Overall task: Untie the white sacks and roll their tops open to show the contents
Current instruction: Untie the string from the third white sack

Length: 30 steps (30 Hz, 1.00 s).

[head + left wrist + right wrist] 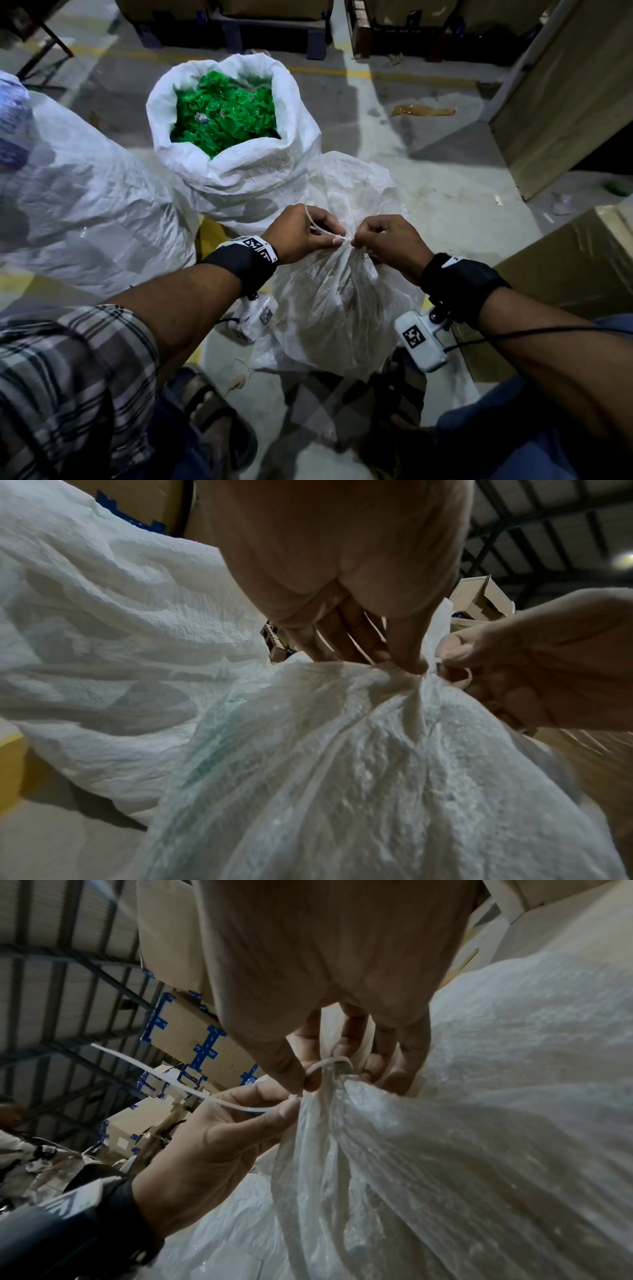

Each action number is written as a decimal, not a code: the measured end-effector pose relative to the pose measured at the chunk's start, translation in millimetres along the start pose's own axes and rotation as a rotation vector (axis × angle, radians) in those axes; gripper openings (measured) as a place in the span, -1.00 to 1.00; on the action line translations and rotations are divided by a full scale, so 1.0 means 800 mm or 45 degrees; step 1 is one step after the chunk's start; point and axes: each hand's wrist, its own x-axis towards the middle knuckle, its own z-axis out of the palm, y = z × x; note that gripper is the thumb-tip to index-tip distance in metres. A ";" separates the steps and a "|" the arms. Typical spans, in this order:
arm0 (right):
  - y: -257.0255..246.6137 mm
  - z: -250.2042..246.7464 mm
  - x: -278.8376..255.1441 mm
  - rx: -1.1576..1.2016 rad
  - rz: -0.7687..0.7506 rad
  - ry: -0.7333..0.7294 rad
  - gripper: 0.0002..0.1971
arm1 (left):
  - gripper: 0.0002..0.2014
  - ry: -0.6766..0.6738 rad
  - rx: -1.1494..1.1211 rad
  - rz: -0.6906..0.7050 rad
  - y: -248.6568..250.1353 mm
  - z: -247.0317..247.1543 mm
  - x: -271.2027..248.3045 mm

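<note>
I work on the tied sack [346, 301], which stands on the floor [455, 192] directly in front of me, between my feet and the opened sack [236, 161]. Its neck is gathered into a tight bunch and bound by a thin pale tie strip [246, 1108].

Hand state: my left hand [301, 236] pinches the free tail of the tie strip between thumb and forefinger, just beside the knot. My right hand [390, 246] is curled at the neck, thumb and forefinger pinching the loop of the strip where it wraps the bunched film.

Handling, as I judge it: the sack wall is thin, crinkled plastic weave, soft and without stiffness of its own. It should fold and roll easily once freed, but it may slip under dry fingers and could tear if pulled hard at one spot. The tie strip looks flat, narrow and springy. I take hold of it close to the knot, not far out on the tail, so the pull acts on the loop and not on the sack. For rolling, I would grip the rim with both hands on opposite sides. The body looks bulky; its weight I cannot tell.

Count:
- White sacks in view: three. One tied and in hand; one opened, top rolled down, showing green pieces [226, 109]; one large sack [89, 198] to my left, its top out of view.
- Tie strips in view: one.
- Hands on the work: two.
</note>
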 end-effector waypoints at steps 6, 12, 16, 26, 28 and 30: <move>0.000 0.000 -0.002 0.039 0.003 0.008 -0.85 | -0.84 0.009 -0.009 0.007 0.001 -0.001 0.000; 0.000 0.000 -0.001 0.011 -0.009 0.001 -0.85 | -0.82 0.007 0.000 0.016 0.002 0.001 -0.001; -0.004 0.000 -0.004 0.061 0.039 0.026 -0.82 | -0.85 -0.062 0.004 0.034 0.007 -0.001 0.000; -0.001 0.001 -0.001 0.047 0.055 -0.016 -0.84 | -0.86 -0.257 0.250 0.161 0.018 -0.018 0.000; -0.001 0.002 -0.001 0.042 0.054 -0.018 -0.85 | -0.85 -0.288 0.300 0.180 0.018 -0.021 0.000; 0.000 0.002 -0.001 0.021 0.052 -0.014 -0.87 | -0.84 -0.306 0.347 0.198 0.018 -0.023 0.000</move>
